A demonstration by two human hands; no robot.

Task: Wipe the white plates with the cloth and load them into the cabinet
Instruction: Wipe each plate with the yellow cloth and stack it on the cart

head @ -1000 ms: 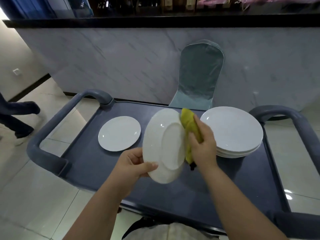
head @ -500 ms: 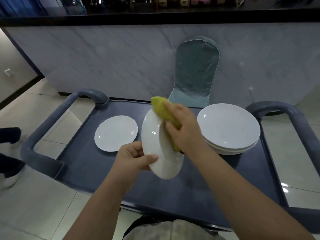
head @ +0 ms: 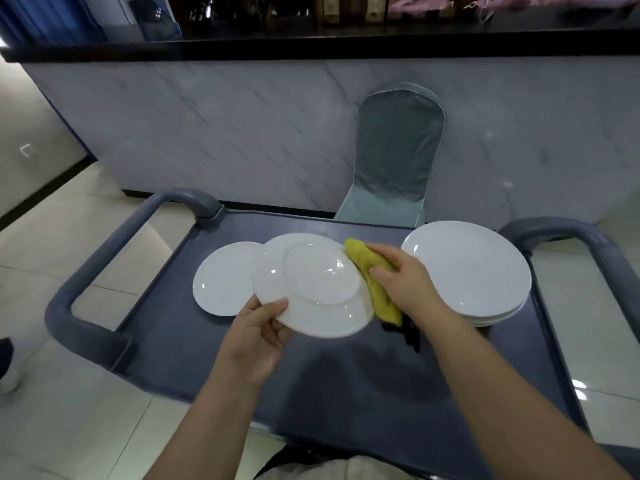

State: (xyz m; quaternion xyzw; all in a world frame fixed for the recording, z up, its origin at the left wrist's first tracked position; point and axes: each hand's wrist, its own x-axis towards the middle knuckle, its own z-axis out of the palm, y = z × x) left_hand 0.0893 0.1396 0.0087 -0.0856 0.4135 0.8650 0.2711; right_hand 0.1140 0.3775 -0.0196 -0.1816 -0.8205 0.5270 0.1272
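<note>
My left hand (head: 258,336) grips a white plate (head: 313,284) by its near-left rim and holds it underside up, nearly level, above the cart. My right hand (head: 403,282) grips a yellow cloth (head: 372,278) that lies against the plate's right rim. A single white plate (head: 221,280) lies flat on the cart at the left, partly hidden behind the held plate. On the right of the cart sits a stack of white plates (head: 467,268). No cabinet is in view.
The plates rest on a dark grey service cart (head: 311,375) with thick looped handles at its left (head: 86,289) and right (head: 568,233) ends. A covered chair (head: 394,161) stands behind it against a marble-faced counter. Pale tiled floor surrounds the cart.
The held plate has tipped from nearly upright to almost flat and moved left, over the single plate. My right hand with the cloth has slid off the plate's face to its right rim.
</note>
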